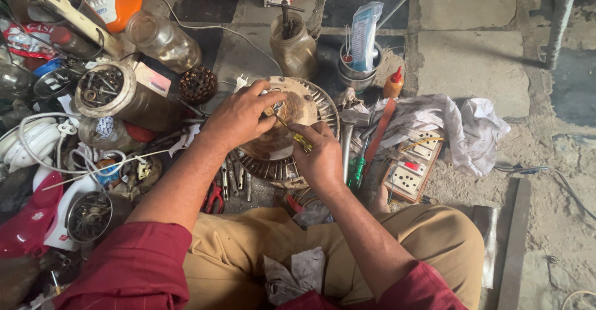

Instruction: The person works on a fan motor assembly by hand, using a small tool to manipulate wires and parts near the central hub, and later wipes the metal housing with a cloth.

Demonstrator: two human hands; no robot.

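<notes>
A round rusty motor housing (310, 108) with a ribbed rim lies on the floor in front of my knees. My left hand (239, 116) rests on its upper left part, fingers pinching at the centre. My right hand (320, 155) grips a small screwdriver (292, 131) with a yellow-green handle, its tip pointing at the housing's centre near my left fingertips. What the left fingers pinch is too small to tell.
Jars of screws (102, 89), plastic jars (162, 37), wires and appliance parts crowd the left. A brown jar (293, 46), metal cup (359, 68), orange glue bottle (393, 83), white cloth (459, 124) and a switch board (413, 167) lie right. Loose tools (236, 183) sit under the housing.
</notes>
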